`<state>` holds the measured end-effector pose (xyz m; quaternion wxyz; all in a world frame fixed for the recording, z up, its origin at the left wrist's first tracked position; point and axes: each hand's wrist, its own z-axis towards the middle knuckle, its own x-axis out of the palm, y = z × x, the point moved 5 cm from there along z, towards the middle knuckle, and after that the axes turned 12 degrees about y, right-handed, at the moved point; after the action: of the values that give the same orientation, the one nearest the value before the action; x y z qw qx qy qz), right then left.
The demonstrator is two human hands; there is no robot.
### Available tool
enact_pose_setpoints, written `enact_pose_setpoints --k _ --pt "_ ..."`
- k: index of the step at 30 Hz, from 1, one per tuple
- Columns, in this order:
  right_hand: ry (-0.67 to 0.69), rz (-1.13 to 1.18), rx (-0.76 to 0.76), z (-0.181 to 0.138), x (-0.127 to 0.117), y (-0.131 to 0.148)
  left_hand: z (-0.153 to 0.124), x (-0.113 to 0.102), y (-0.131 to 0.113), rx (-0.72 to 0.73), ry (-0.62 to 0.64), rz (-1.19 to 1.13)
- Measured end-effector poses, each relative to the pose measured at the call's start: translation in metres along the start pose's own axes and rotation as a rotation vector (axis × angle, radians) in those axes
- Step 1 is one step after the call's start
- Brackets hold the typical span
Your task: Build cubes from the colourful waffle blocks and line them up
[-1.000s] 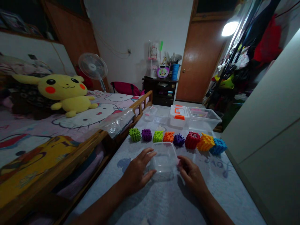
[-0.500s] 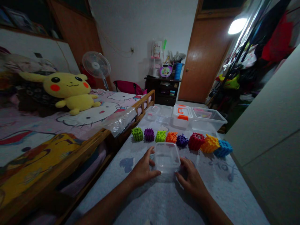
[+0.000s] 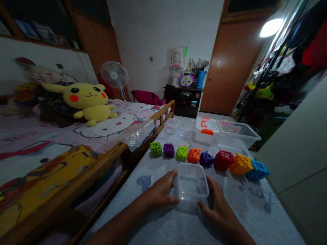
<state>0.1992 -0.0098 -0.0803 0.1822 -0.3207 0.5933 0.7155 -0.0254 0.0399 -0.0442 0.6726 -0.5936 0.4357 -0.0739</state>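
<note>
A clear plastic container (image 3: 193, 182), open at the top, is between my hands on the pale patterned cloth. My left hand (image 3: 163, 190) holds its left side, the thumb by the near left corner and the fingers along the wall. On the opposite side my right hand (image 3: 217, 202) grips it, thumb at the near edge. Nothing shows inside the container. Just beyond it runs a row of bright interlocking foam-like cubes, among them a purple one (image 3: 169, 150), an orange one (image 3: 193, 155), a dark red one (image 3: 223, 160) and a blue one (image 3: 257, 169).
Behind the row stand a lidded clear box with orange clips (image 3: 205, 131), a larger clear bin (image 3: 238, 132) and smaller clear pieces (image 3: 172, 126). A wooden bed rail (image 3: 114, 153) borders the left, with a yellow plush toy (image 3: 89, 103) on the bed. A white panel rises at right.
The whole view has shifted, so the scene sits farther right and lower. The container and both hands are slightly nearer to me, still together.
</note>
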Motion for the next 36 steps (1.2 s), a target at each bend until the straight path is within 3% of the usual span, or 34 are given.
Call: enact_pose_setpoints --k 3,7,9,11,13,16,20,26,36 --pt "0.021 -0.013 0.006 0.000 0.001 -0.002 -0.004 -0.027 0.006 -0.098 -0.039 0.128" --pt "0.025 -0.074 -0.027 0.000 0.001 -0.002 -0.009 -0.092 0.018 -0.167 -0.422 0.362" --pt "0.016 -0.098 -0.042 0.000 0.002 -0.004 -0.005 -0.122 0.022 -0.186 -0.541 0.509" --pt "0.006 -0.115 -0.051 0.000 0.002 -0.006 0.010 -0.144 0.026 -0.205 -0.484 0.592" --pt "0.003 -0.128 -0.060 0.000 0.003 -0.007 0.029 -0.157 0.030 -0.240 -0.310 0.616" --pt "0.000 -0.144 -0.078 0.000 0.004 -0.007 0.054 -0.165 0.035 -0.296 -0.059 0.641" --pt "-0.007 -0.156 -0.105 -0.001 0.004 -0.007 0.070 -0.162 0.046 -0.350 0.093 0.672" --pt "-0.017 -0.165 -0.103 -0.001 0.005 -0.011 0.075 -0.156 0.063 -0.302 0.065 0.748" --pt "0.013 -0.185 -0.070 -0.001 0.007 -0.014 0.072 -0.149 0.067 -0.156 -0.015 0.759"
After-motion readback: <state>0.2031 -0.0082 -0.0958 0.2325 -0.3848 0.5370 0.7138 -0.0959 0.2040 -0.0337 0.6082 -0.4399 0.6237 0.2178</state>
